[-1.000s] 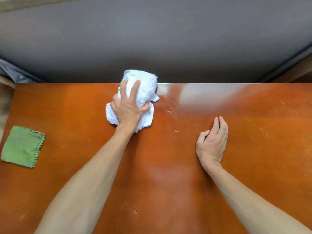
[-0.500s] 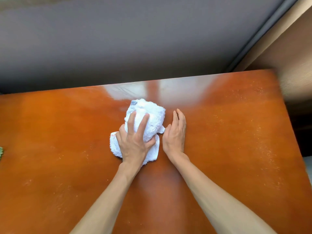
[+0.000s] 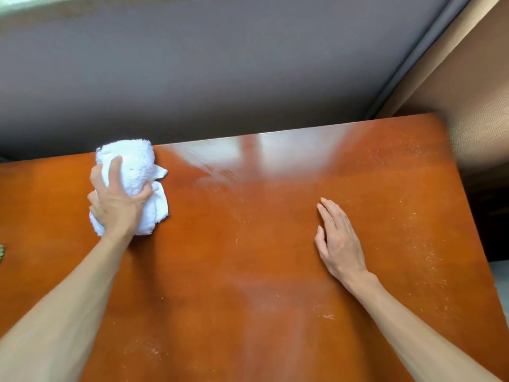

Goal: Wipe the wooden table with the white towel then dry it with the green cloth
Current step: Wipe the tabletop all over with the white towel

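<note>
White towel (image 3: pixel 135 172), bunched up, sits at the far edge of the wooden table (image 3: pixel 248 271), and the left hand (image 3: pixel 117 202) has it gripped, fingers curled over the top, thumb pressed into its right side. Well off to the right of that grip, the right hand (image 3: pixel 337 241) lies flat on the wood, fingers straight, holding nothing. Far left of the grip, a sliver of green cloth (image 3: pixel 1 253) peeks in at the frame edge.

Left hand (image 3: pixel 117 204) around bunched white towel (image 3: pixel 137 172) at wooden table (image 3: pixel 248 257) far edge; right hand (image 3: pixel 340 241) flat.
</note>
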